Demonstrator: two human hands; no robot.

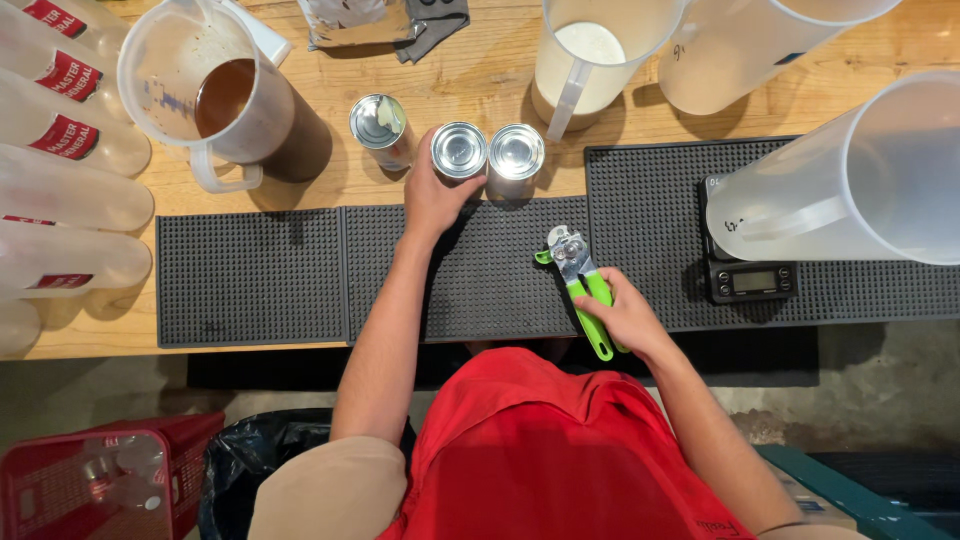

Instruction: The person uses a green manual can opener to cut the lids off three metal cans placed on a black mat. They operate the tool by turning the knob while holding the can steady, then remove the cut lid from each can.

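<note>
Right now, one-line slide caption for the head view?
Left hand grips the middle can of three; right hand holds a green can opener over the black mat.

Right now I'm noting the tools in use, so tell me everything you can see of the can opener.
The can opener is a hand-held type with two bright green handles and a silvery metal head with a green knob. It lies slanted on the black rubber mat, head pointing away from the person. The right hand grips its handles; the head touches no can.
</note>
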